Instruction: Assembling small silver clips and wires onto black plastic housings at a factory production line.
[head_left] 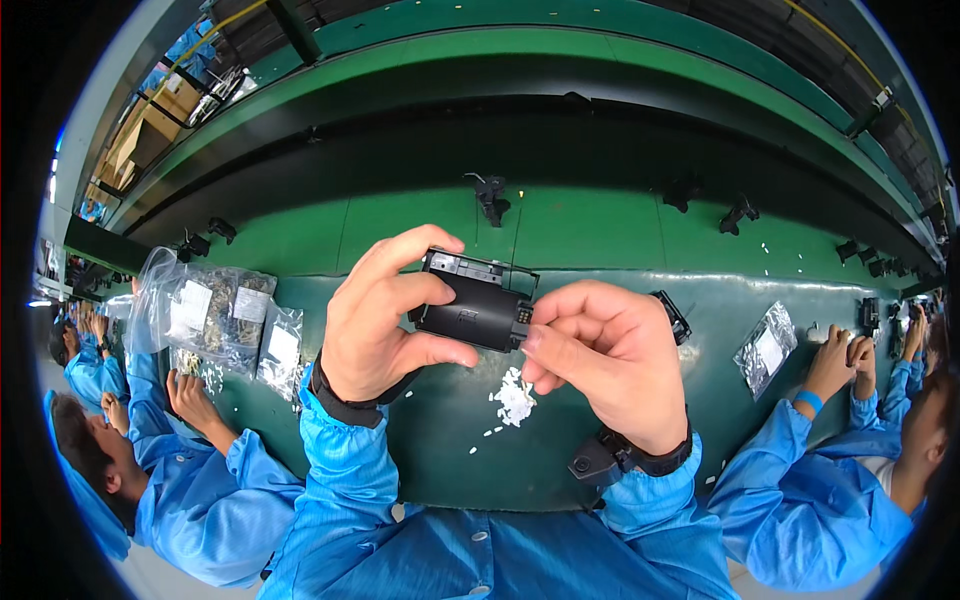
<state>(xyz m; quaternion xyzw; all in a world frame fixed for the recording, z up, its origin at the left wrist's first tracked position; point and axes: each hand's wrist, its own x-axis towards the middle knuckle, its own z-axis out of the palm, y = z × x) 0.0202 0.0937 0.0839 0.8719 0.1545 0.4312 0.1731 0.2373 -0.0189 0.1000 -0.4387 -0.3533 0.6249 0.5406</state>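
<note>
My left hand (pixel 372 320) grips a black box-shaped plastic device (pixel 465 312) above the green table, fingers along its left and upper sides and thumb below. A thin black frame edge stands out along its far side. At the device's right end, near some small contacts, the thumb and forefinger of my right hand (pixel 600 350) are pinched together. Whatever lies between those fingertips is hidden or too small to name. Below the device, a loose heap of small white pieces (pixel 515 397) lies on the table.
Clear bags of small parts (pixel 222 310) lie to the left, another clear bag (pixel 766 350) to the right. A black part (pixel 672 318) sits beyond my right hand. Black parts (pixel 490 198) stand on the green surface behind. Co-workers in blue sit on both sides.
</note>
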